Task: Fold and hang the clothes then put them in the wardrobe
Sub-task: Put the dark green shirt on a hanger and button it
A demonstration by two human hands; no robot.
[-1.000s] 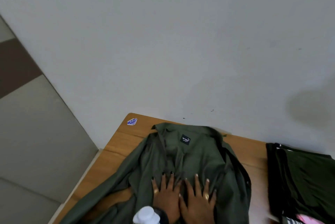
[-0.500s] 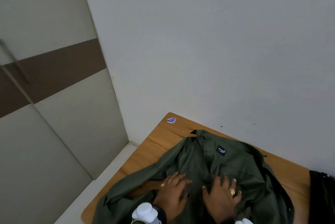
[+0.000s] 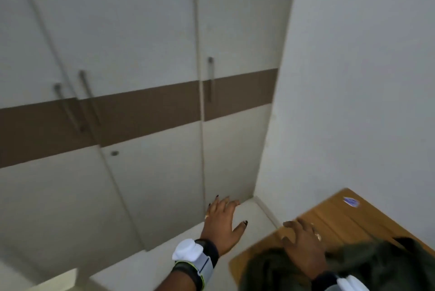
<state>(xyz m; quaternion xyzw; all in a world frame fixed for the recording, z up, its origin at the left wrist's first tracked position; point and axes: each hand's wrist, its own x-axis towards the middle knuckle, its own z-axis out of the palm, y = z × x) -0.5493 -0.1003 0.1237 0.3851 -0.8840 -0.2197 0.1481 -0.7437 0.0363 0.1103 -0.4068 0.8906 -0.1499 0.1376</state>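
- Shirt point(image 3: 367, 264) in the head view lies crumpled at the near corner of the tabletop point(image 3: 334, 217), dark green, its edges blurred.
- Right hand point(image 3: 303, 246) rests flat on the shirt's left part, fingers spread and reaching onto bare wood; it grips nothing.
- Left hand point(image 3: 223, 222) is out over the pale floor beside the tabletop, fingers wide and empty, pointed toward the wardrobe point(image 3: 141, 107).
- Fabric looks light, soft and floppy; it should sag from any single grip, so the collar or shoulders seem the best places to hold.
- Wardrobe doors are shut; the nearest handle point(image 3: 211, 78) sits high on the right door.
- Room is tight: the wall meets the wardrobe just beyond the tabletop's corner, so a swinging door may crowd that gap.
- No hanger shows here.
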